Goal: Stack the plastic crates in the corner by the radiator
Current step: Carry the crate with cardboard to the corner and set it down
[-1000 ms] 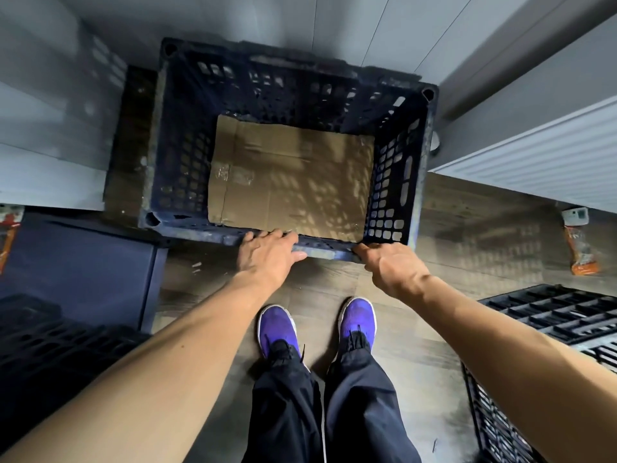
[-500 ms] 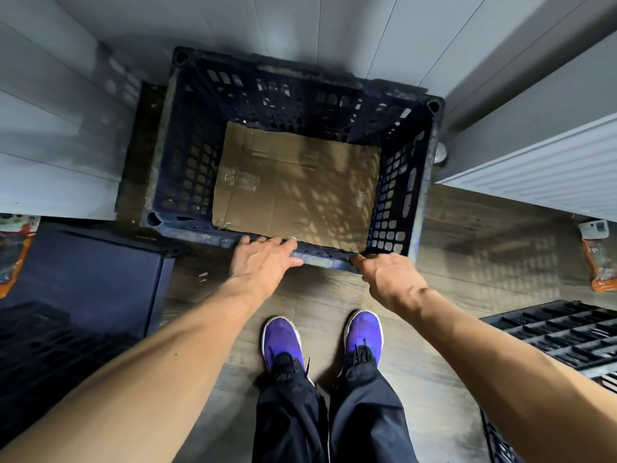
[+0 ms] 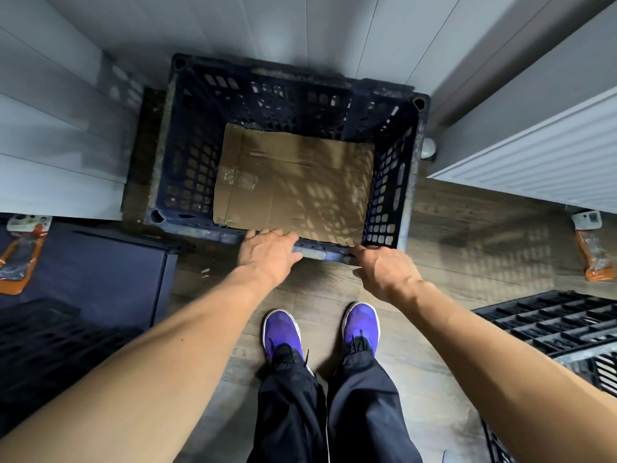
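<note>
Hands (image 3: 267, 257) (image 3: 384, 274) on near rim of crate (image 3: 187, 168)

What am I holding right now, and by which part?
The blue plastic crate, held by its near rim. The left hand grips near the rim's middle, and the right hand grips toward the near right corner.
</note>
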Available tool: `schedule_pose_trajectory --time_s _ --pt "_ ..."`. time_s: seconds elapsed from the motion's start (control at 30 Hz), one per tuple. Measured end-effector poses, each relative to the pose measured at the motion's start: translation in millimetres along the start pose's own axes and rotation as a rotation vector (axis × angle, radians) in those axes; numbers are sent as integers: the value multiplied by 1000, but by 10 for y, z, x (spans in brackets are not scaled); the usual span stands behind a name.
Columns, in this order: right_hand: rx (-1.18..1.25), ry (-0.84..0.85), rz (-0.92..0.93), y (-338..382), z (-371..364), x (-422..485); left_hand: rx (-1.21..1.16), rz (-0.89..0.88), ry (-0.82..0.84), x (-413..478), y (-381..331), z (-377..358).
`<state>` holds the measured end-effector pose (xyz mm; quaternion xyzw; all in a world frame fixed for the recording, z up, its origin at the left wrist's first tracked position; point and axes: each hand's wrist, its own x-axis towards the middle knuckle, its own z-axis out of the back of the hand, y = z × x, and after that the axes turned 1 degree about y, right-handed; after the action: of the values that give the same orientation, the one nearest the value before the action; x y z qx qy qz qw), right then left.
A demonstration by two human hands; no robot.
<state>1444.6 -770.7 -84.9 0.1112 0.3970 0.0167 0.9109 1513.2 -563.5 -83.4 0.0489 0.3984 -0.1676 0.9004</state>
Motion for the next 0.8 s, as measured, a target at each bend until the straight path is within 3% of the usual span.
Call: schedule_pose_trajectory --time_s 0.57,0.8 --pt "223 -63 -99 -313 556 -1227 -35 -57 -26 -1181 -821 762" --pt "352 -115 -264 -188 388 -1963 88 -266 1 -1670 -1154 777"
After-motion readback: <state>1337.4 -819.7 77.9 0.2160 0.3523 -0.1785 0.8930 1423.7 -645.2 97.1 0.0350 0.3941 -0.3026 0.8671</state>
